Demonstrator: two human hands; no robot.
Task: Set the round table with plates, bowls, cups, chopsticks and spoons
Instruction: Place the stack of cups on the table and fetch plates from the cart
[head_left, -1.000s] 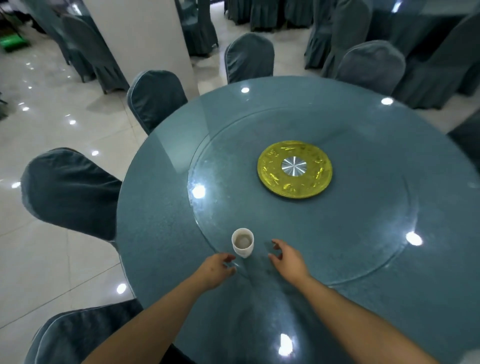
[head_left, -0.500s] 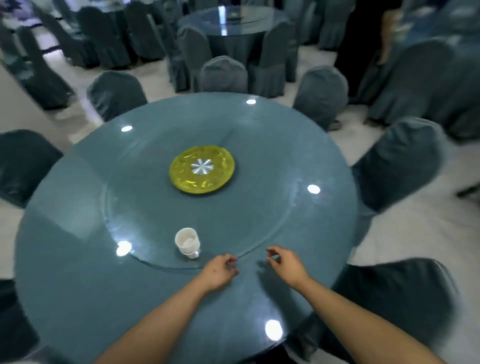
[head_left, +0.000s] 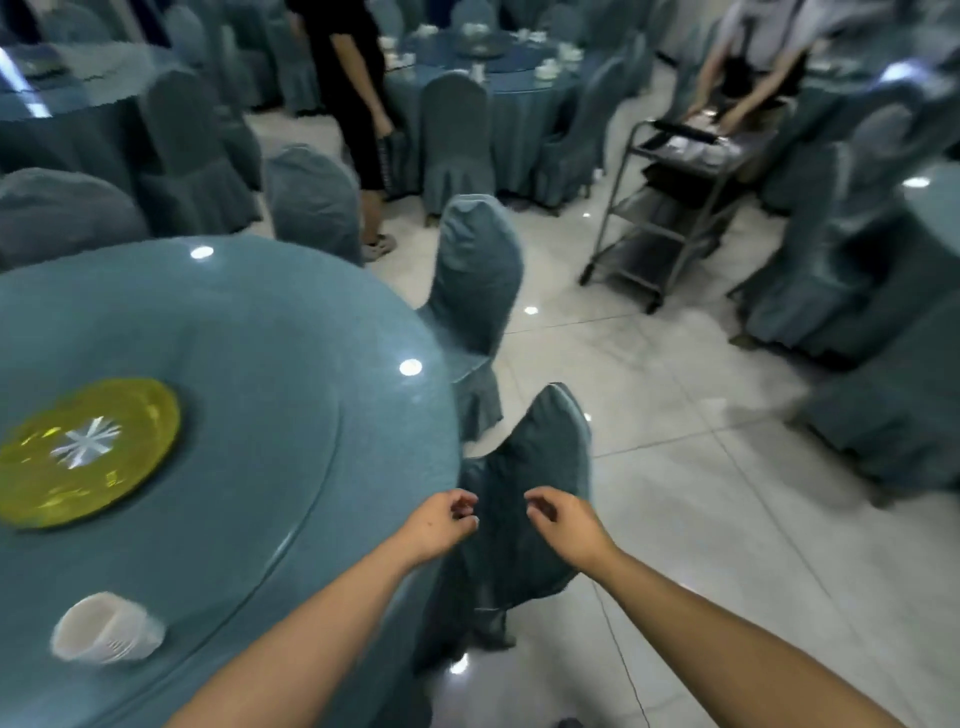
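The round table (head_left: 249, 332) with its blue-grey cloth and glass top fills the left of the view. A stack of white cups (head_left: 106, 635) stands on the glass turntable near the lower left, beside a yellow centre disc (head_left: 83, 452). My left hand (head_left: 441, 522) hovers at the table's right edge with loosely curled fingers and holds nothing. My right hand (head_left: 563, 522) hangs over a covered chair (head_left: 535, 499), also loosely curled and empty. The two hands are a short way apart.
Covered chairs (head_left: 475, 280) ring the table on its right side. A metal service cart (head_left: 675, 197) stands on the tiled floor at the upper right, with a person bent over it. Another person stands by a set table (head_left: 483, 57) at the back.
The view has swung to the right, so the table and cups have slid to the left. Both hands have come off the turntable's rim and now hang past the table's right edge.
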